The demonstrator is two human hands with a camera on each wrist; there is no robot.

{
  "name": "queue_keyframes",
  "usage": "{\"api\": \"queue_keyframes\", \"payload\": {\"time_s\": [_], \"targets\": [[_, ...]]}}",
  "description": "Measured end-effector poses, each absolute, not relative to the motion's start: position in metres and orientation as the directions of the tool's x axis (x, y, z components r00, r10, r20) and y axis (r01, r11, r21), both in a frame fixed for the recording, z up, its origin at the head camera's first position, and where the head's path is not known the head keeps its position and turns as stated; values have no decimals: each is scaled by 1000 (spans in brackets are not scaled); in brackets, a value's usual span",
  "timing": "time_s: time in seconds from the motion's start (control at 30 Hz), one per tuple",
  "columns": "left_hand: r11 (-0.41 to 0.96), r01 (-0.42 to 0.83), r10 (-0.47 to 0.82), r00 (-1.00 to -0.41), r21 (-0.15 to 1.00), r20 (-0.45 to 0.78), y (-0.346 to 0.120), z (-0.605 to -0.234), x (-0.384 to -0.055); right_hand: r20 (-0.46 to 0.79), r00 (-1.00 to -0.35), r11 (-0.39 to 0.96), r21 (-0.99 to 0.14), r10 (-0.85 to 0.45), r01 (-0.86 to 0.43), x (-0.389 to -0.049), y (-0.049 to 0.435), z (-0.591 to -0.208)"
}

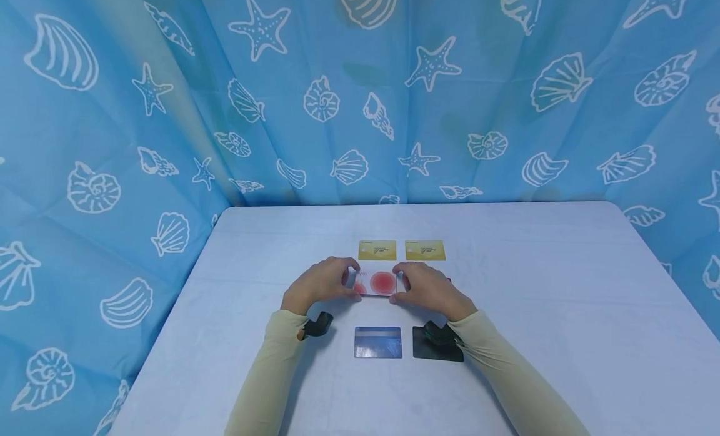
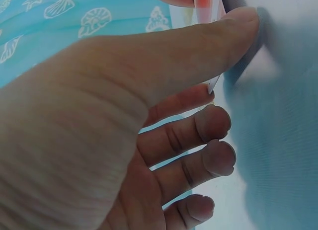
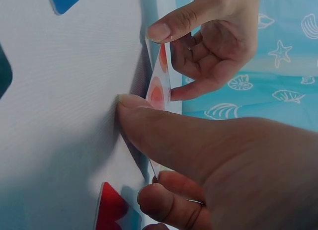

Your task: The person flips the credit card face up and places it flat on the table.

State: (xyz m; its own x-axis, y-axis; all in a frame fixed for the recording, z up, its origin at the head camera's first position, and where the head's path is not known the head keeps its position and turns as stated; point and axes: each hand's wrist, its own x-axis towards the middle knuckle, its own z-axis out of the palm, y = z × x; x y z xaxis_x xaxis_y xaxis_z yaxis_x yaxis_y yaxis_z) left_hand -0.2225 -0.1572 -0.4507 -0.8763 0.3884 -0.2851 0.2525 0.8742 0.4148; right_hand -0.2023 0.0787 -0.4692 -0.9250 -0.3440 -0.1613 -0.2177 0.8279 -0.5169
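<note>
Between my two hands is a white card with red circles (image 1: 383,282), tilted slightly up from the table in the right wrist view. My left hand (image 1: 325,281) pinches its left end between thumb and index finger; the other fingers (image 2: 213,158) curl loosely beside it. At the opposite end, my right hand (image 1: 432,288) grips the card with thumb and fingertips. Close by the right hand lies a red card (image 3: 110,210), mostly hidden under that hand in the head view. Two gold cards (image 1: 377,250) lie just beyond the held card.
Nearer my body, a blue card (image 1: 378,342) lies flat on the white-covered table (image 1: 562,336). To its right is a black card (image 1: 444,351), partly covered by the right wrist camera. A blue seashell-patterned curtain (image 1: 337,99) hangs behind the table and along its left side.
</note>
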Motion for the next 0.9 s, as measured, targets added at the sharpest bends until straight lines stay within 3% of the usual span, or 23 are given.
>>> {"api": "queue_keyframes", "payload": {"time_s": [0.9], "targets": [[882,239,376,-876,405,-301,-157,-455,-223,-166,-921,820,-529,-353,-219,-204,79,-472]]}}
